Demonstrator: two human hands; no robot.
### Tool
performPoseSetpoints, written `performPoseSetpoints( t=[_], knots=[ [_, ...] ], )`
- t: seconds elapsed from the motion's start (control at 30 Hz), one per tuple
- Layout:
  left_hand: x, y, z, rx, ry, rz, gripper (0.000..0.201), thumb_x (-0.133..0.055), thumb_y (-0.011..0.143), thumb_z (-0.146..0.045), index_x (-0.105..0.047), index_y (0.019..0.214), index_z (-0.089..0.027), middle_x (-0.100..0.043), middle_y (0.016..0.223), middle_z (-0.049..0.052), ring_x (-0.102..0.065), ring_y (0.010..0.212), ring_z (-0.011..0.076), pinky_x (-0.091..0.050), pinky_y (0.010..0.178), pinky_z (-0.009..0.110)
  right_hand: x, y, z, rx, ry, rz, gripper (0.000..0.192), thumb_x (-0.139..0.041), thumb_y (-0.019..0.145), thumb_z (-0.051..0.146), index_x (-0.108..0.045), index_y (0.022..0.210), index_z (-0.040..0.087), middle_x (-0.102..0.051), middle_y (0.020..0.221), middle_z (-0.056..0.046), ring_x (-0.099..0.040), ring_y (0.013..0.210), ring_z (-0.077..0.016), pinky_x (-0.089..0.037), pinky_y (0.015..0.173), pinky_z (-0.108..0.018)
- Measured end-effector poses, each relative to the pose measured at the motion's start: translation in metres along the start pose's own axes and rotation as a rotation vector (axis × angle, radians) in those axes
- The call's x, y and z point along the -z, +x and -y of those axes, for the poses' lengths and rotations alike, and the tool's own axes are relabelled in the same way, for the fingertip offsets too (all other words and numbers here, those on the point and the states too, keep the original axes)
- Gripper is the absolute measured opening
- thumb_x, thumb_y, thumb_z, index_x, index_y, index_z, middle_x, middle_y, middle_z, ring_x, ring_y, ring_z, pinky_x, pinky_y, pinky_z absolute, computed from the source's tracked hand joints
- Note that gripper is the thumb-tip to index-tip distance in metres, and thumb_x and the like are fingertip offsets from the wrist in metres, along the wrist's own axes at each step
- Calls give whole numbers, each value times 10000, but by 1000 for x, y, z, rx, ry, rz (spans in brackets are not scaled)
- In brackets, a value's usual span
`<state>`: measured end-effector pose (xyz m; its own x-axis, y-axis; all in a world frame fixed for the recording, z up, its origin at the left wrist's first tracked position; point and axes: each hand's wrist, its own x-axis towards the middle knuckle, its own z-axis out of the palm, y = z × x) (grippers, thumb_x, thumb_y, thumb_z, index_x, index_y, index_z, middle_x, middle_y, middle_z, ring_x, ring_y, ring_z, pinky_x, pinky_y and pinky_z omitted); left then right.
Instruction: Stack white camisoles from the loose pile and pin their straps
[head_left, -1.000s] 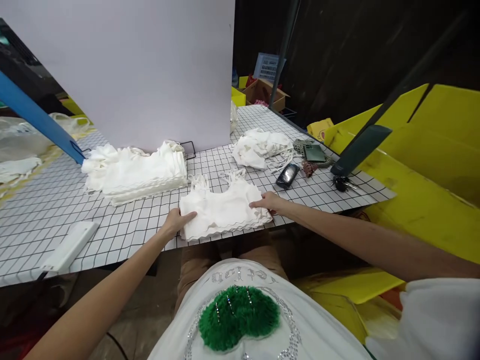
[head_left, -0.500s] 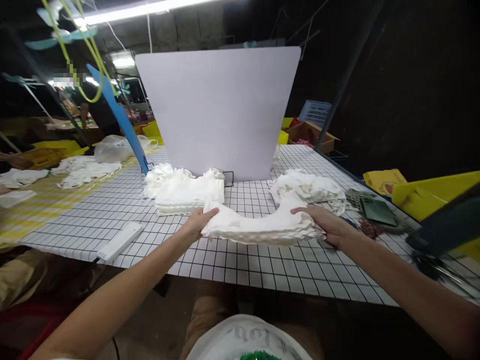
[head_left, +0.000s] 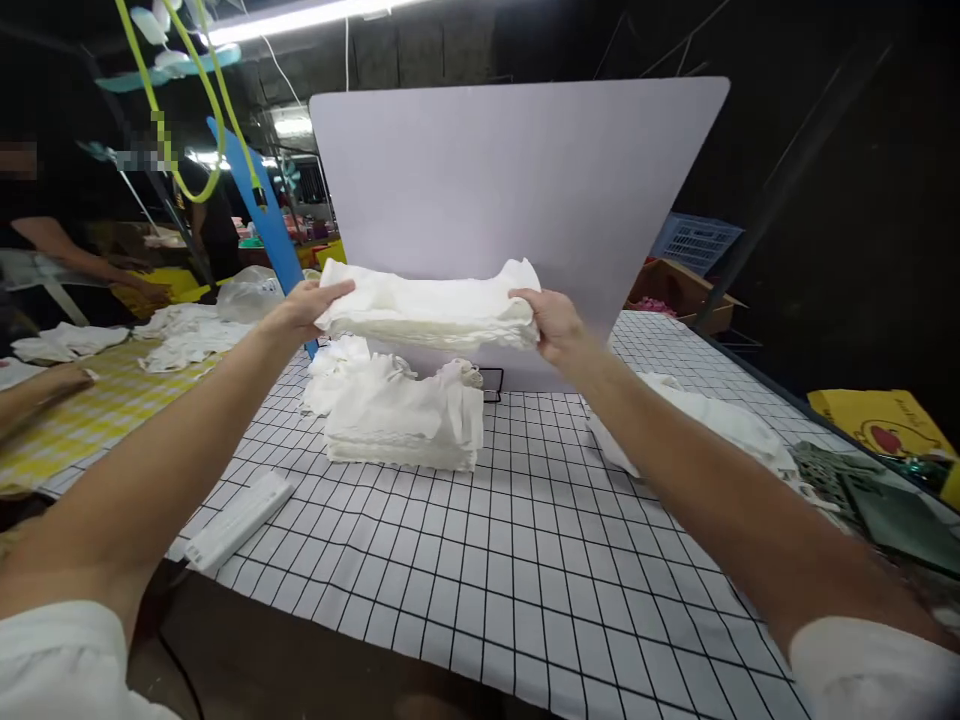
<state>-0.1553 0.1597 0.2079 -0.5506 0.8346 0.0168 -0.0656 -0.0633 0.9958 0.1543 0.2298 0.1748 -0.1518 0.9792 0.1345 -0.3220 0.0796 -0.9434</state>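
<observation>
A dim workshop under strip lighting, where a black-gridded white surface (head_left: 525,560) fronts a tall pale backboard (head_left: 517,190). The person's left hand (head_left: 300,308) and right hand (head_left: 551,325) each hold one end of a thick bundle of folded white cloth (head_left: 429,312), every grip clamped on its edge, thumbs on top. The bundle hangs in the air, well clear of the surface, directly above a stacked pile of white cloth (head_left: 405,418) just before the backboard. More loose white fabric (head_left: 705,420) lies to the right, a white plastic bar (head_left: 238,518) near the surface's left edge, and a blue slanted board (head_left: 259,215) stands behind the left hand. Another person's arm (head_left: 37,388) rests on a yellow checked table (head_left: 105,400) at far left. The risk, as judged here: the bundle is pinched only at its ends and sags slightly in the middle, so inner layers could slip out, or a skewed landing could topple the pile beneath
</observation>
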Motion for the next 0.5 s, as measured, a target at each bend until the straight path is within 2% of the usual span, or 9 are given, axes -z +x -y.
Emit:
performPoseSetpoints(
  t=[0.03,0.1,0.2,0.27,0.37,0.5],
  knots=[
    [8,12,8,-2,11,-15,184,-766,816,-104,-673,971,-73,-689,650,13,-624,462,100,-535,485,180,-9,5,-14,-12,-15,-8,63,-659,825,112,-655,888,112,-692,738,-9,-636,597,-110,-535,542,-220],
    [22,28,38,23,42,-33,123,-754,817,-102,-672,903,-71,-692,646,20,-629,473,105,-539,492,186,-19,10,-50,-95,-83,-25,94,-646,841,135,-653,935,134,-710,795,-11,-649,626,-110,-535,550,-214],
    [41,34,104,132,100,-42,135,-778,766,-101,-675,848,-71,-690,611,38,-635,472,131,-529,464,204,-20,4,-112,-270,-201,-19,67,-640,830,141,-658,894,136,-695,744,-18,-622,572,-115,-473,466,-204],
    [52,31,144,207,140,-20,211,-833,697,-130,-684,837,-76,-718,646,79,-680,528,188,-557,488,254,-16,-2,-143,-360,-254,-4,36,-644,802,120,-653,837,126,-670,675,-22,-597,524,-124,-433,422,-209],
    [63,30,175,267,187,9,265,-872,651,-201,-693,808,-85,-745,712,126,-721,620,239,-572,528,282,-10,-6,-160,-420,-309,25,49,-663,782,129,-653,830,133,-665,663,-17,-579,507,-122,-407,400,-206],
    [70,35,180,237,240,18,291,-848,682,-295,-708,853,-107,-763,801,124,-731,706,237,-569,563,271,-7,-4,-155,-406,-364,45,102,-663,806,180,-659,903,152,-686,737,-14,-582,544,-111,-420,419,-198]
  ],
)
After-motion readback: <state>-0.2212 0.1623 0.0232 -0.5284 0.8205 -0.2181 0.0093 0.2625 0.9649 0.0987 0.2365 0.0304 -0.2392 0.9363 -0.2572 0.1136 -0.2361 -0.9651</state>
